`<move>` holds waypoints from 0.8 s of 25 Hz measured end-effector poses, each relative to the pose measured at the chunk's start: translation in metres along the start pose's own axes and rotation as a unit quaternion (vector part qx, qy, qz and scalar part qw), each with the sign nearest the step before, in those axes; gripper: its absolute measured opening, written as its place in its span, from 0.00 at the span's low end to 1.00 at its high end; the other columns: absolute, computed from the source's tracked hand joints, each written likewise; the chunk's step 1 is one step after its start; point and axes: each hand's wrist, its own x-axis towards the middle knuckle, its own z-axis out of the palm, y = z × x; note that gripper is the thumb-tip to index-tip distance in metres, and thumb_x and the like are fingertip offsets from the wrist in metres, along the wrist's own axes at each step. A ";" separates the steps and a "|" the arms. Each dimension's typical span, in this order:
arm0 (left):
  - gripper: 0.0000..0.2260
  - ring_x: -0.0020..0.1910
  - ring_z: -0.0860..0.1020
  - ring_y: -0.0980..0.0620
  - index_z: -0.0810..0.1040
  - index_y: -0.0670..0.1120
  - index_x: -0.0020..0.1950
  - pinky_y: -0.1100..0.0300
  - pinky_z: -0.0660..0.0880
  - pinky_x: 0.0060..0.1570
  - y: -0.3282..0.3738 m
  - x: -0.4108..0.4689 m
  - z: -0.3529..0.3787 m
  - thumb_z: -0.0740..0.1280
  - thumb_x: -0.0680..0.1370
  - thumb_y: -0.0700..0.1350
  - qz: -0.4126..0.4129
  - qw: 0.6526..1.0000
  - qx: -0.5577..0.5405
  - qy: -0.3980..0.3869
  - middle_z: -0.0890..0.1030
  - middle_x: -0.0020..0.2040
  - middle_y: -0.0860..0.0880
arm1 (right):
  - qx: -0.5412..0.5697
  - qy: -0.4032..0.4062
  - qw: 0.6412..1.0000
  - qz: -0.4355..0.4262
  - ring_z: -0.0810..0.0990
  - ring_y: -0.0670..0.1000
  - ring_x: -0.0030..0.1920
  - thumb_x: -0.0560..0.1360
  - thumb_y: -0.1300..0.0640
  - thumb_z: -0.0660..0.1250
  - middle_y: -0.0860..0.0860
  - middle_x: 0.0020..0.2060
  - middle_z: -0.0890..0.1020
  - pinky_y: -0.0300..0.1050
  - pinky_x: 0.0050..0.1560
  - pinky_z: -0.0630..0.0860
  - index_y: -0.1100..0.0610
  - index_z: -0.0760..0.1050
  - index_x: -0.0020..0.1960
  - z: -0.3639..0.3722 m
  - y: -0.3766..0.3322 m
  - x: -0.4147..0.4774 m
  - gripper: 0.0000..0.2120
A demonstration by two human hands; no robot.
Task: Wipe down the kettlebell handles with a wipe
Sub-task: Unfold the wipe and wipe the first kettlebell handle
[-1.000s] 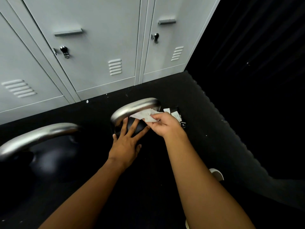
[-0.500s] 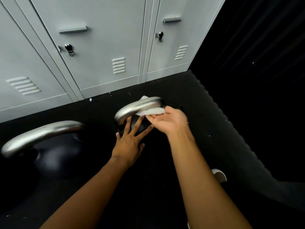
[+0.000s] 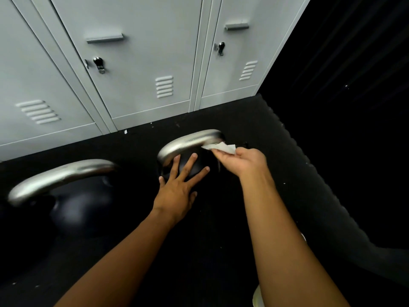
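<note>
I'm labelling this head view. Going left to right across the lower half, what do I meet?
The nearer kettlebell handle → left hand → wipe → right hand.

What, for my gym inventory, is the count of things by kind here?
Kettlebells: 2
Wipe: 1
Locker doors: 3
Total: 6
</note>
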 end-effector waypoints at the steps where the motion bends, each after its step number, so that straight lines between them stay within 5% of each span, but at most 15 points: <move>1: 0.36 0.75 0.25 0.44 0.39 0.71 0.76 0.26 0.57 0.69 0.000 0.000 0.000 0.62 0.82 0.51 0.001 1.000 0.002 0.000 0.25 0.75 0.61 | 0.029 0.011 0.999 0.030 0.66 0.73 0.69 0.82 0.61 0.56 0.70 0.69 0.66 0.72 0.63 0.70 0.65 0.60 0.75 -0.003 -0.002 0.007 0.22; 3: 0.36 0.74 0.25 0.44 0.38 0.72 0.76 0.26 0.56 0.69 0.001 0.001 0.000 0.62 0.82 0.51 -0.002 1.000 0.005 -0.007 0.25 0.75 0.61 | -0.073 0.125 0.989 0.019 0.68 0.71 0.68 0.76 0.53 0.70 0.67 0.64 0.70 0.70 0.66 0.69 0.58 0.66 0.69 0.012 0.001 0.006 0.25; 4: 0.36 0.74 0.25 0.44 0.38 0.72 0.75 0.26 0.56 0.69 0.000 0.001 0.000 0.61 0.82 0.52 -0.005 1.000 0.004 -0.010 0.25 0.75 0.61 | -0.079 0.143 0.987 0.008 0.68 0.70 0.69 0.77 0.53 0.69 0.68 0.67 0.69 0.67 0.68 0.68 0.64 0.64 0.72 0.016 0.002 0.004 0.29; 6: 0.36 0.74 0.25 0.44 0.38 0.72 0.75 0.26 0.57 0.69 0.000 0.001 0.000 0.62 0.82 0.52 -0.006 1.000 0.002 -0.007 0.25 0.75 0.61 | -0.024 0.039 0.999 0.029 0.63 0.68 0.74 0.84 0.58 0.54 0.68 0.74 0.61 0.63 0.73 0.63 0.66 0.55 0.77 0.012 0.005 0.005 0.24; 8: 0.36 0.75 0.26 0.44 0.39 0.72 0.76 0.26 0.57 0.68 0.001 0.001 0.000 0.62 0.82 0.51 -0.001 1.000 -0.002 -0.001 0.25 0.75 0.61 | 0.050 0.034 0.998 0.034 0.62 0.69 0.74 0.84 0.59 0.48 0.68 0.74 0.62 0.65 0.74 0.61 0.67 0.56 0.76 0.010 -0.001 -0.003 0.23; 20: 0.35 0.74 0.25 0.43 0.39 0.71 0.76 0.25 0.54 0.68 0.005 0.002 0.006 0.62 0.82 0.53 -0.014 1.000 0.004 0.014 0.25 0.75 0.60 | -0.010 0.022 0.998 -0.056 0.72 0.65 0.69 0.85 0.57 0.49 0.66 0.68 0.73 0.62 0.70 0.67 0.68 0.65 0.72 0.014 0.022 -0.015 0.21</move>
